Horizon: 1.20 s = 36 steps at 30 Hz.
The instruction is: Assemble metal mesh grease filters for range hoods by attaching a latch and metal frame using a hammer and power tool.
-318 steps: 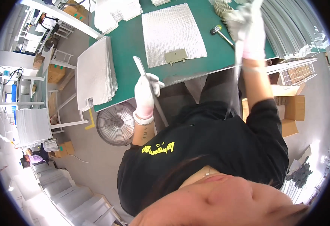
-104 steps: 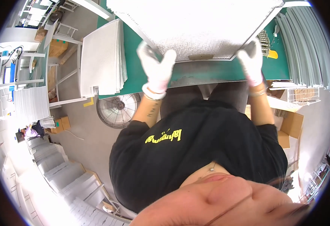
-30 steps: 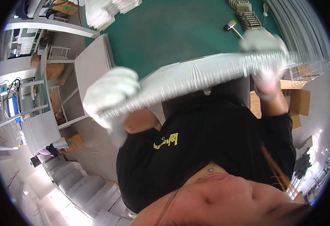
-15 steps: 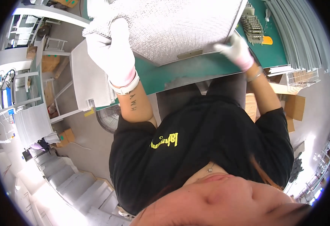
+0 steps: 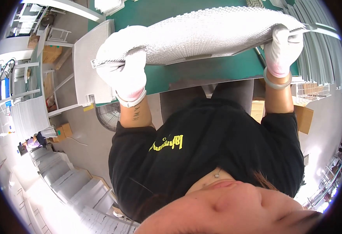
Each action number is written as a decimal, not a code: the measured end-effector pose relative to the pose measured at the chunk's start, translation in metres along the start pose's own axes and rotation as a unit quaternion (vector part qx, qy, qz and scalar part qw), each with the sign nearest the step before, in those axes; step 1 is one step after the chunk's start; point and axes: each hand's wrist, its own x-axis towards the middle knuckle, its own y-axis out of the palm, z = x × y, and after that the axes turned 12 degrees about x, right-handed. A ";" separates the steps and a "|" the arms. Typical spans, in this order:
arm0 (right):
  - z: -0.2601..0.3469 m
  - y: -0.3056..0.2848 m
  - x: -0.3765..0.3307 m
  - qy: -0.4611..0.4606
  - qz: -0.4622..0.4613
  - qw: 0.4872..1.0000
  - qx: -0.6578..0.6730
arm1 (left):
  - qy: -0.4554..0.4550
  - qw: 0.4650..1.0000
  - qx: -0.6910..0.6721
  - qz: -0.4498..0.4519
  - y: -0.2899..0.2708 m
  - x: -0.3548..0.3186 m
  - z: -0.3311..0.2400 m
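A silvery mesh-textured panel (image 5: 208,33) is raised over the green tabletop (image 5: 190,72), bowed along its length. My left hand (image 5: 126,60), in a white glove, is closed on its left end with the thumb in front. At the right end my gloved right hand (image 5: 283,50) grips the panel's edge, fingers wrapped round it. A small plate shows at the middle of the panel's near edge. Part of the table behind is hidden by the panel.
To the left stands a stack of pale sheets (image 5: 91,62). Many long grey strips (image 5: 317,54) lie in a bundle at the right. A wire basket (image 5: 313,91) is below them. A round floor fan (image 5: 109,117) stands under the table's left side. More white sheets (image 5: 108,6) lie at the far left.
My right hand, which was near the panel's lower right side, has moved right and up and now grips its right end. The panel has tilted and turned more edge-on.
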 end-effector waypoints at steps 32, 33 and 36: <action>0.120 0.139 0.123 -0.060 0.671 0.667 -0.318 | -0.050 0.987 0.137 0.074 -0.012 0.032 -0.012; 0.119 0.141 0.124 0.001 0.673 0.679 -0.292 | -0.029 0.988 0.133 0.069 -0.006 0.031 -0.013; 0.118 0.158 0.111 -0.026 0.646 0.676 -0.354 | -0.060 0.996 0.061 0.032 0.003 0.024 -0.017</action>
